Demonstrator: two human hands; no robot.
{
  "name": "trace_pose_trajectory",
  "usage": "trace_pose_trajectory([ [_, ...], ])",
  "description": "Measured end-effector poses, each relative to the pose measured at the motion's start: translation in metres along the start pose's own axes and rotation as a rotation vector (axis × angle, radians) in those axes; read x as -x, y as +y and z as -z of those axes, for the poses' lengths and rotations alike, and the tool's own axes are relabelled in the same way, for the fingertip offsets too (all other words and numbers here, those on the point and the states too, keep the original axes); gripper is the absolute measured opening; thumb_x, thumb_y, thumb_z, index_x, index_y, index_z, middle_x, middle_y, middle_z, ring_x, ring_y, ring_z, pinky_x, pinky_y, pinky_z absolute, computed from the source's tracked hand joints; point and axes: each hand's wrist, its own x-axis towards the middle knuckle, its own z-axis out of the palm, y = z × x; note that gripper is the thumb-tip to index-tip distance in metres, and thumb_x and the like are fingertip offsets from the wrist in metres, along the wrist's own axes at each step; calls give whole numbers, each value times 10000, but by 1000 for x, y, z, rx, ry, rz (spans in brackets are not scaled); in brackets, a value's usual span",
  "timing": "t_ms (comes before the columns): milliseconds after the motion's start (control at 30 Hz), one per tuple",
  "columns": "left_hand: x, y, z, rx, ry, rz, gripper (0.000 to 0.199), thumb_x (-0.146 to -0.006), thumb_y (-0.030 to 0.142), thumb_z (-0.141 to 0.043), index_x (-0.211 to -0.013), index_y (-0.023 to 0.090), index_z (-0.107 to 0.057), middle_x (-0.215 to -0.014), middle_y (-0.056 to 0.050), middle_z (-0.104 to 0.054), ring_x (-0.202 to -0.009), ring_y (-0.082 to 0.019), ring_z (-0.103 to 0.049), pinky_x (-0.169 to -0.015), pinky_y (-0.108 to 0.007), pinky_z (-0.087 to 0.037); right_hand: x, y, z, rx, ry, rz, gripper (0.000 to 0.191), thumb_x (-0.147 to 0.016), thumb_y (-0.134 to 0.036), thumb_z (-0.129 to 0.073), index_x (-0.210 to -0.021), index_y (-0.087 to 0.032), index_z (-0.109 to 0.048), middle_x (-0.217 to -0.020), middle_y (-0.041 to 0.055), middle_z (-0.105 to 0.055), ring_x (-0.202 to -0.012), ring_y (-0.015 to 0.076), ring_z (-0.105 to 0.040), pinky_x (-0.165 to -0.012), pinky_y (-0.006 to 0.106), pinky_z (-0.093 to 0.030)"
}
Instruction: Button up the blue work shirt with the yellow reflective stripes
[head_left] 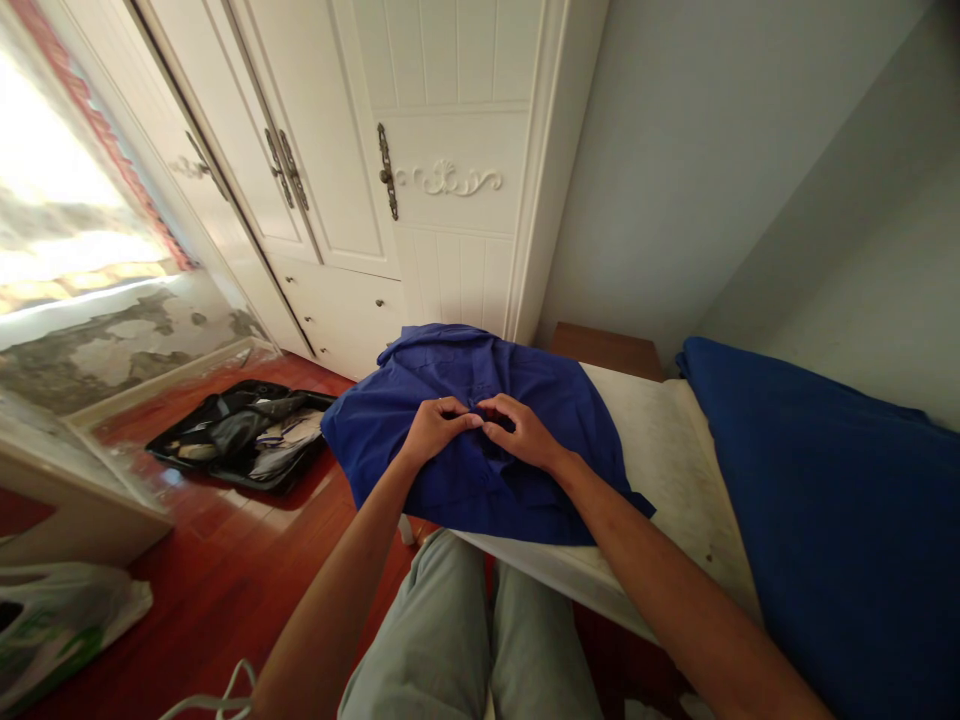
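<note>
A blue garment (pixel 547 400) lies spread over the near end of a long white board or bench (pixel 660 440), its edges hanging past the left side. My left hand (pixel 442 428) pinches the cloth near the garment's middle, thumb and fingertips together. Close beside it, almost touching, my right hand (pixel 517 430) has its thumb and index finger closed on the same part of the cloth. The small bit between the fingertips is too fine to make out.
A larger dark blue cloth (pixel 825 500) lies at the right. Behind stand a white wardrobe (pixel 457 140) and a brown wooden piece (pixel 607 350). An open black suitcase (pixel 240 435) and a plastic bag (pixel 67 625) are on the floor at left.
</note>
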Motion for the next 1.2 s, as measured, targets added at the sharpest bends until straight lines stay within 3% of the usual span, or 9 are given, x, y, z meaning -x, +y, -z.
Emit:
trace_pose_trajectory([
  [67,0,-1,0,10,-15,0,339,-687,468,-769,-634,148,-671,-656,-7,-633,-637,-116,-553,-645,-236,-434,0,-1,-1,31,-12,28,418,-856,-430,-645,-1135,-119,-636,-1027,72,-609,-923,113,-559,-873,218,-448],
  [167,0,0,1,10,-92,-48,337,-749,463,-716,-641,146,-679,-695,-23,-645,-678,-122,-568,-682,-240,-437,-1,2,-2,54,-2,24,421,-869,-512,-633,-1031,-127,-688,-927,58,-625,-832,98,-560,-803,200,-434],
  [300,0,0,1,6,-114,-91,357,-808,467,-650,-670,139,-670,-712,-25,-626,-702,-125,-550,-706,-247,-425,-2,3,0,20,-12,33,378,-945,-455,-546,-895,-122,-719,-830,38,-612,-744,62,-536,-728,163,-401],
  [567,0,3,1,13,-102,-17,440,-796,542,-628,-640,134,-583,-638,16,-500,-646,-99,-439,-636,-229,-359,-3,-8,1,-94,24,-114,306,-886,-369,-581,-780,-104,-690,-757,20,-584,-709,54,-509,-692,154,-371],
  [700,1,4,0,73,-34,29,516,-797,609,-586,-583,159,-451,-576,40,-359,-567,-76,-320,-538,-219,-284,-4,-6,0,-220,98,-243,360,-845,-443,-557,-886,-106,-677,-847,29,-619,-777,81,-534,-739,167,-400],
  [867,2,5,1,119,129,22,507,-871,575,-480,-574,173,-398,-623,12,-412,-599,-88,-359,-572,-228,-330,-8,7,16,-429,222,-448,455,-754,-564,-533,-727,-110,-528,-630,3,-466,-573,54,-391,-560,166,-325],
  [967,2,4,0,103,171,15,546,-836,566,-540,-502,168,-371,-684,-17,-504,-654,-98,-427,-621,-232,-370,-9,11,28,-468,162,-535,595,-728,-701,-531,-662,-114,-460,-600,1,-428,-558,45,-376,-560,169,-334],
  [1067,1,0,-3,67,158,54,516,-748,543,-675,-504,168,-418,-585,12,-469,-572,-84,-397,-566,-228,-347,-6,6,37,-458,-11,-603,695,-672,-788,-574,-618,-115,-410,-568,-14,-382,-521,25,-327,-519,164,-288],
  [1200,-1,-1,-10,-98,190,98,433,-703,573,-725,-844,174,-633,-690,15,-610,-590,-103,-499,-567,-221,-367,-3,-6,45,-429,-326,-591,653,-641,-646,-725,-596,-116,-348,-551,-46,-306,-496,-10,-231,-469,147,-186],
])
